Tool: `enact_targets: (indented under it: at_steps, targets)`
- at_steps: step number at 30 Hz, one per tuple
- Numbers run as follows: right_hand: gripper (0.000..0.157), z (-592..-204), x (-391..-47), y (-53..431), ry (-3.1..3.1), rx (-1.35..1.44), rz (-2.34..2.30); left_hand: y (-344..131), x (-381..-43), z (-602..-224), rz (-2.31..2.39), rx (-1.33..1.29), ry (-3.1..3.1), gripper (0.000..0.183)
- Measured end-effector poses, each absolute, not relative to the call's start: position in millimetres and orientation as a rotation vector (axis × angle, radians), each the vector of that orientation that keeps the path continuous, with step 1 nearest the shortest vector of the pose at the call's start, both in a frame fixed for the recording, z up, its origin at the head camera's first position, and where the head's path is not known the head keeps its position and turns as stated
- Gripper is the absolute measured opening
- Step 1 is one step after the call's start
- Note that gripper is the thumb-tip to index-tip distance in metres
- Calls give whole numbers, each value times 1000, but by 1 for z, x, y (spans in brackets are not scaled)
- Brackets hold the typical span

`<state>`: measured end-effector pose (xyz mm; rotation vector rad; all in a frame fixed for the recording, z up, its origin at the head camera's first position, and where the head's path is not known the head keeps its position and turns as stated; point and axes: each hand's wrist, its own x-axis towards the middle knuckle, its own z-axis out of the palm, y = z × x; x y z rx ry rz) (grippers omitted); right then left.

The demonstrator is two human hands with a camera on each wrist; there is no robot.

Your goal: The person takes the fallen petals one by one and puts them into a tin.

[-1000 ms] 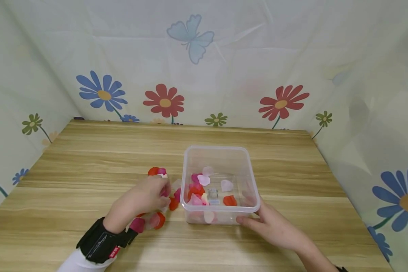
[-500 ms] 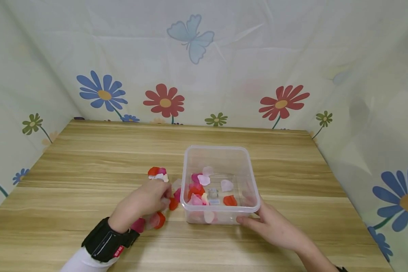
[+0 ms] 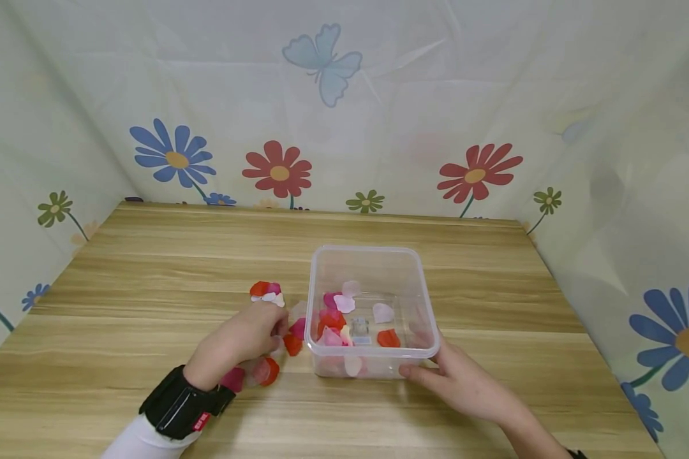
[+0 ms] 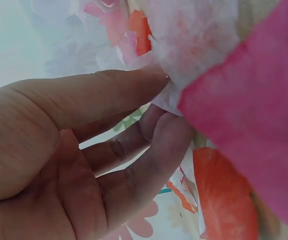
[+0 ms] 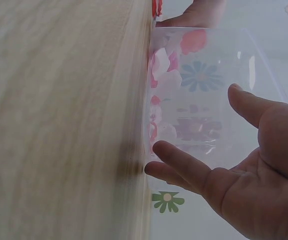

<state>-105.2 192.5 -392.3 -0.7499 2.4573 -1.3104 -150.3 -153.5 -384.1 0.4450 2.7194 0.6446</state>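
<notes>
Left hand among scattered petals, right hand against the clear plastic container

The step in hand looks like gathering loose petals: the left hand point(image 3: 247, 335) bends over the scatter left of the square container point(image 3: 367, 351), and in its wrist view thumb and fingers appear to pinch a pale petal point(image 4: 196, 30). The right hand point(image 3: 465, 386) grasps nothing whole; its fingers lie fairly straight against the container's near right corner, seemingly to steady it. To judge by the petals already inside, the next move calls for a light pinch, a lift above the rim and a release over the container, with care not to drag neighbouring petals along.

The petals are thin, curved and rounded, with a faintly crinkled, cloth-like face; a magenta petal point(image 4: 249, 100) and an orange-red petal point(image 4: 224, 195) crowd close to the left fingers. At the far end of the scatter, an orange, magenta and white cluster point(image 3: 266, 292) lies flat. Inside the container, most petals gather toward the left wall, while a red petal point(image 3: 388, 338) rests apart on the floor. The container is translucent, with rounded corners and a thicker rim, and stands upright on the smooth, wood-grained surface point(image 3: 149, 274)
</notes>
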Motion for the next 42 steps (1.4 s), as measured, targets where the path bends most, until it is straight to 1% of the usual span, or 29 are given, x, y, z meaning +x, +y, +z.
enact_targets:
  at_steps: [4,8,11,17,21,28,36,42]
  targets:
    - [64,-393,-105,192,2460,-761,-1315,-155,-151,-381,637,485,2733,23]
    - [59,-393,-105,192,2459,-768,-1316,-157,-152,-376,673,479,2727,18]
    - [58,-393,-105,192,2452,-774,-1322,-159,-152,-374,704,470,2728,18]
    - [57,-393,-105,192,2439,-773,-1331,-164,-153,-369,755,596,2804,19]
    - [58,-393,-105,193,2423,-771,-1347,-165,-154,-363,829,655,2856,16]
    - [62,-394,-104,193,2407,-761,-1366,-161,-153,-354,1061,681,2969,18]
    - [59,-393,-105,192,2396,-777,-1381,-154,-149,-345,1339,864,3175,20]
    - [61,-393,-105,192,2377,-769,-1402,-146,-142,-337,1505,972,3140,22]
